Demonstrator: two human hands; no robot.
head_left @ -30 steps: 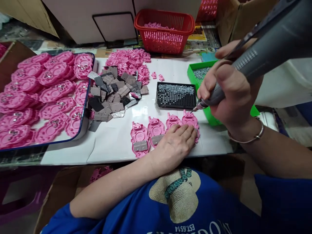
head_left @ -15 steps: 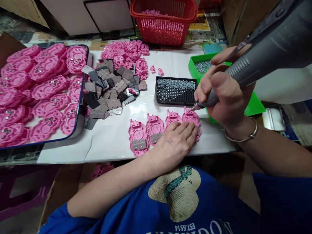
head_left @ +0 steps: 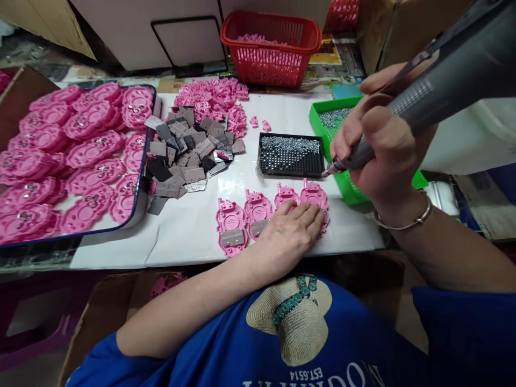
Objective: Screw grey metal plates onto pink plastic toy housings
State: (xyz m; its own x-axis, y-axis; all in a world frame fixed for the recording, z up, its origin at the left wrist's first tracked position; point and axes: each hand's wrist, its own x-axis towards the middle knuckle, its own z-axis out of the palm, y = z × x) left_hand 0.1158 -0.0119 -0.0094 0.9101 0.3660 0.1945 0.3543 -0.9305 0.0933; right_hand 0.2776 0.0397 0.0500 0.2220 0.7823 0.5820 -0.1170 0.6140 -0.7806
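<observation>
L hand (head_left: pixel 292 231) lay flat, fingers close, on pink shells (head_left: pixel 313 194), but w/ R hand (head_left: pixel 381 150) gripping driver (head_left: pixel 439 86) tilted, its tip could slip.

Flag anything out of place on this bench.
A small pink part lies among the gray plates, and two pink pieces sit loose beside the pink heap; they look strayed from it. No obvious damage shows.

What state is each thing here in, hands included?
Pink casings, four in a row
Left hand, laid flat over some
Power screwdriver, tilted, tip downward
Right hand, closed around it
Black screw tray, partly filled
Green bin, holding screws
Red basket, partly filled with pink pieces
Blue-rimmed tray, piled with more casings
Metal plates, loosely heaped
</observation>
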